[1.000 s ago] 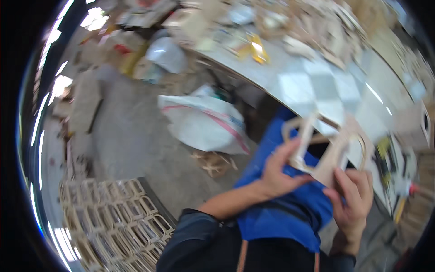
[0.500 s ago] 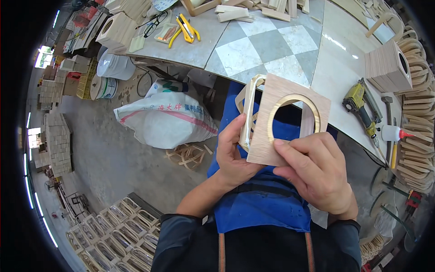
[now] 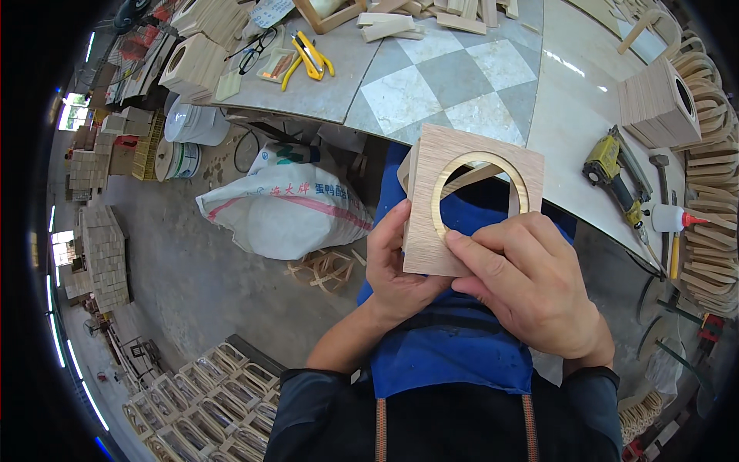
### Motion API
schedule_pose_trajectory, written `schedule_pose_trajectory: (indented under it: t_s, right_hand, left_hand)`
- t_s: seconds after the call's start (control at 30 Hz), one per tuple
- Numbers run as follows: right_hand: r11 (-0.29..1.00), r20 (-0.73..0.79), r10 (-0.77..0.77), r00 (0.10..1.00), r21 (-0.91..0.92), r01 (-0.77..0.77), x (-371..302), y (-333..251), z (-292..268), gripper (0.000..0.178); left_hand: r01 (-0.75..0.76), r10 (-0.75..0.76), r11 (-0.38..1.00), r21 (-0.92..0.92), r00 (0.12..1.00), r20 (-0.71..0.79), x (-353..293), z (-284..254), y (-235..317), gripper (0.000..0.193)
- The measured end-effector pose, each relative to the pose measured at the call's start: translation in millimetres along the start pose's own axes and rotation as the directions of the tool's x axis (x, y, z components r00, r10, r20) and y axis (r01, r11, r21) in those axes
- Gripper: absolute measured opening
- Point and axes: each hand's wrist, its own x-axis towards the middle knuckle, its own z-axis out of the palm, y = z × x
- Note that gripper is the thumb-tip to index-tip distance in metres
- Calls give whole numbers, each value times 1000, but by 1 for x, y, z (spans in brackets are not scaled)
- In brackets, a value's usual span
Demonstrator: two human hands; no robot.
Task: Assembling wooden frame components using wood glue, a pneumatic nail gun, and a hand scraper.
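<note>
Above my lap I hold a wooden frame whose front is a square plywood panel with a large round hole. A pale wooden ring lines that hole, and part of the bentwood frame behind shows through it. My left hand grips the panel's left side and lower left corner, the thumb along the edge. From the lower right, my right hand pinches the panel's lower edge, with its index fingertip at the ring's lower left. What the fingers do behind the panel is hidden.
On the bench stand a stack of holed panels and a staple gun, beside a glue bottle and a hammer. Yellow pliers lie at the far left. A white sack and bentwood frames are on the floor.
The panel has moved slightly left and seated flush against the frame; the gap at its left side has closed. Both hands keep their hold.
</note>
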Motion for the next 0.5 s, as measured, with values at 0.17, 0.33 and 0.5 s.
schedule_pose_trajectory:
  t_s: [0.17, 0.33, 0.5]
  right_hand:
    - [998, -2, 48, 999, 28, -48, 1, 0, 1, 38]
    - [998, 4, 55, 998, 39, -56, 0, 2, 1, 39]
    - [996, 10, 64, 998, 65, -64, -1, 3, 0, 40]
  left_hand:
    - [0, 0, 1000, -18, 1000, 5, 1, 1, -1, 99]
    - [12, -11, 998, -66, 1000, 10, -1, -1, -1, 99]
    - [22, -22, 1000, -15, 1000, 1, -3, -1, 0, 100]
